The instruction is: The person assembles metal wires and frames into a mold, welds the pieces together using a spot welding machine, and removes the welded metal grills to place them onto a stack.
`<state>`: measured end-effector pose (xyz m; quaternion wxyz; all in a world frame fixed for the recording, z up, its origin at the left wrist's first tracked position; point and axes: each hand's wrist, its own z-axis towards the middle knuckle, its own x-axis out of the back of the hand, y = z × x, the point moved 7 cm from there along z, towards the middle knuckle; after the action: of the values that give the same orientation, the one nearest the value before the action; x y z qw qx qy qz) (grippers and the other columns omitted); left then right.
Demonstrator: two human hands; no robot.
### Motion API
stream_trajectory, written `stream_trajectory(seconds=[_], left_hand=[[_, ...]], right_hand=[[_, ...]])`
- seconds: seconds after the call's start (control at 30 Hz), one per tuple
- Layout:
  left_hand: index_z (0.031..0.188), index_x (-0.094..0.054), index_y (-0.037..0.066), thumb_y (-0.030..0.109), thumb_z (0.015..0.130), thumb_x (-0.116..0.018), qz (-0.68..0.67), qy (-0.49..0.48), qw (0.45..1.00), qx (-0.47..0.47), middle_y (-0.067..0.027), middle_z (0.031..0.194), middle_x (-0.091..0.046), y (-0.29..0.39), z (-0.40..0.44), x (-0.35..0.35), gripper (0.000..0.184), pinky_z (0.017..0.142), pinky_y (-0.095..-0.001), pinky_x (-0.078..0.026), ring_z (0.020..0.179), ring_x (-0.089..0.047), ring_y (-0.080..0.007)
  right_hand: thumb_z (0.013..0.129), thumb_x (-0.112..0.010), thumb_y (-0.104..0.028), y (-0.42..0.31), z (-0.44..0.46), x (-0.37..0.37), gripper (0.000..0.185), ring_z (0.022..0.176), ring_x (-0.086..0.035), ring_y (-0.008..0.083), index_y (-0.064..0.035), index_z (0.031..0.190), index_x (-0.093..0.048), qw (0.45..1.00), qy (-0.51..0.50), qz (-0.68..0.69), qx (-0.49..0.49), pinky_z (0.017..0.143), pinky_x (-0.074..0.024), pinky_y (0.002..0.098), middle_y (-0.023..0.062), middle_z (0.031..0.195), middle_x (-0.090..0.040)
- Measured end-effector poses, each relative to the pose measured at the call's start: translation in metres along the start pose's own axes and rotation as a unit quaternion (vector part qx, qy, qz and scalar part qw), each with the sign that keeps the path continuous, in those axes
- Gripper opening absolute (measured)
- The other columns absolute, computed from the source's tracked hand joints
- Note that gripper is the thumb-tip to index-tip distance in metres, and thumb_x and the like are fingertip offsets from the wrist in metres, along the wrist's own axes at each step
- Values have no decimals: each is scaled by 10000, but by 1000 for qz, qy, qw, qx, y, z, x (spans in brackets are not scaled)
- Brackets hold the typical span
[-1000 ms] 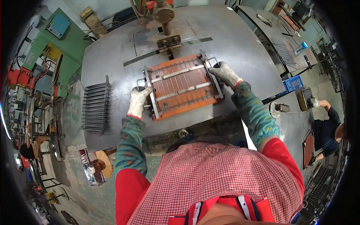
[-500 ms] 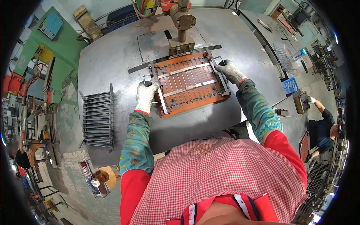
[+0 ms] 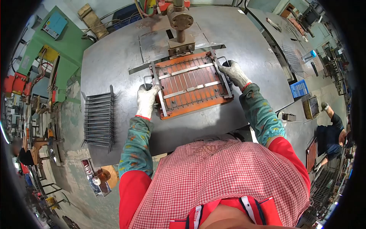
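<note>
My left hand [image 3: 148, 100], in a white work glove, is closed at the left side of a reddish-brown jig board [image 3: 198, 106]. My right hand [image 3: 235, 74], gloved too, grips the board's right side. The fingers of both hands are partly hidden. On the board lies a grid of thin metal wires [image 3: 190, 79], crossed by two flat metal strips [image 3: 191, 89] and bordered by side bars. Bent metal loops stick out beside each hand. The board's far edge is at the metal block [image 3: 182, 48] under a machine's vertical shaft [image 3: 180, 35].
The board rests on a grey metal table [image 3: 183, 128]. A stack of dark wire racks [image 3: 99, 120] stands at the left. Beyond the table are a green machine [image 3: 53, 42], a blue basket [image 3: 299, 89] and a side bench. A co-worker [image 3: 329, 137] is at the right.
My hands stay on the jig board, which hardly moves; the view shifts slightly. At the right, the co-worker's gloved hand has drawn away from the small box.
</note>
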<state>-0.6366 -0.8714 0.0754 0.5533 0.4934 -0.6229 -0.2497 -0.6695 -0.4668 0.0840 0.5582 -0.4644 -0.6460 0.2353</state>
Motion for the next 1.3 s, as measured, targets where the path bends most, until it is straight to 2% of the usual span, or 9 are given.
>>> stream_trajectory(seconds=[0.17, 0.2, 0.43, 0.5, 0.53, 0.7, 0.77, 0.93, 1.3], left_hand=[[954, -599, 2, 304, 698, -755, -21, 24, 999, -13, -131, 851, -643, 11, 15, -5, 426, 670, -359, -502, 748, -611, -223], [978, -605, -6, 297, 697, -757, -35, 15, 999, -7, -124, 848, -648, 7, 24, -10, 441, 676, -350, -493, 751, -604, -221], [966, -614, -16, 275, 718, -751, -34, 20, 999, 1, -97, 819, -644, 23, 37, -16, 407, 669, -339, -479, 727, -591, -204], [965, -614, 5, 263, 760, -727, -80, -21, 997, 7, -48, 728, -611, 15, 45, -23, 348, 536, -300, -452, 585, -547, -145], [964, -599, -13, 252, 742, -734, -65, -24, 997, 20, -101, 821, -639, 12, 46, -23, 372, 604, -332, -480, 691, -592, -197], [1014, -569, -20, 278, 723, -749, -79, -24, 996, -21, -129, 863, -638, 19, 47, -56, 454, 666, -367, -499, 745, -607, -233], [1020, -562, -19, 296, 718, -751, -59, -11, 998, 9, -138, 881, -632, 31, 37, -53, 476, 670, -370, -501, 758, -606, -242], [1008, -558, -17, 306, 718, -749, -53, -20, 998, 12, -138, 880, -626, 28, 42, -55, 474, 658, -375, -501, 761, -604, -240], [995, -575, -16, 323, 715, -748, -42, -4, 999, -6, -118, 852, -626, 28, 42, -55, 472, 652, -356, -491, 745, -593, -223]], right_hand=[[786, -699, -313, -9, 20, 8, 431, 534, -487, 128, 19, 1036, -584, 1000, 16, -24, 5, 465, -400, 293, 67, 761, -585], [736, -717, -323, -13, 27, 9, 480, 727, -618, 227, 80, 976, -617, 999, 18, -36, 5, 659, -491, 360, 155, 825, -660], [747, -708, -310, -18, 58, 7, 405, 629, -574, 190, 76, 858, -659, 998, -44, -42, 2, 587, -454, 352, 116, 705, -635], [748, -713, -320, -15, 59, 8, 428, 612, -559, 169, 81, 884, -649, 996, -62, -58, -6, 559, -439, 336, 105, 707, -622], [751, -714, -326, -14, 60, 9, 445, 609, -557, 166, 84, 907, -641, 997, -52, -48, 0, 556, -438, 334, 108, 718, -622], [790, -681, -344, 6, 74, 38, 405, 595, -527, 141, 23, 957, -633, 997, -14, -68, 25, 523, -413, 315, 54, 745, -605], [792, -676, -350, -2, 63, 40, 399, 608, -529, 143, 14, 953, -645, 997, -57, -54, -4, 540, -421, 313, 62, 761, -618], [788, -684, -302, -9, 56, 40, 369, 544, -518, 150, 42, 913, -638, 999, -19, -42, 13, 493, -415, 318, 56, 670, -589], [792, -680, -305, -15, 53, 41, 364, 592, -574, 159, 38, 912, -647, 998, -29, -50, 1, 534, -457, 319, 88, 727, -640]])
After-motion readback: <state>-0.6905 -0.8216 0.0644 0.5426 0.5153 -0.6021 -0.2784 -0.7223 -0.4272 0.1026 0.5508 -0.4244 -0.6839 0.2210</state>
